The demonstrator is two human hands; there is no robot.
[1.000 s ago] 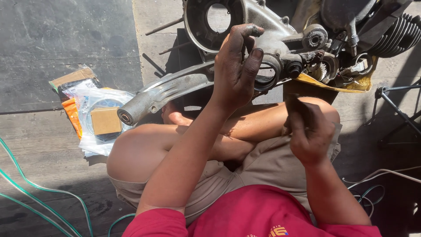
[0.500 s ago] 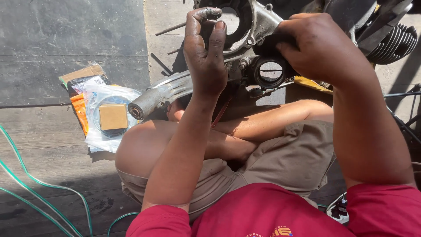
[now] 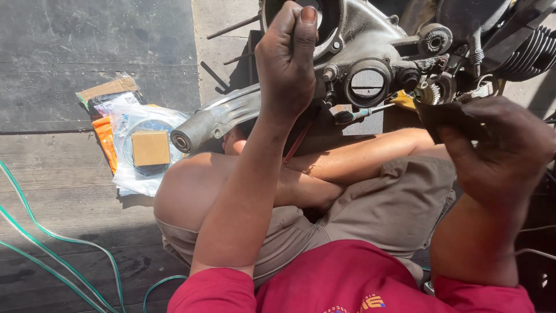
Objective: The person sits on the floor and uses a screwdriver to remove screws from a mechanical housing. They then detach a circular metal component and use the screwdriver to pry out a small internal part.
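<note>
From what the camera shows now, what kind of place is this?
Probably an outdoor or open-fronted repair spot for small engines. A bare metal engine casing with cooling fins sits before the seated person, whose left hand is raised at it; bagged parts lie on the concrete floor.

The bare grey cast-metal engine casing [image 3: 370, 52] sits at the top of the view, dull and grimy, with a large round opening at its upper left and a smaller round port [image 3: 367, 86] facing the camera. A long tapered arm [image 3: 217, 119] of the same metal runs down and left from it, ending in a round bushed eye. A small dark flat piece [image 3: 443, 116], thin and irregular, is held just right of the casing, near a toothed gear [image 3: 428, 93].
</note>
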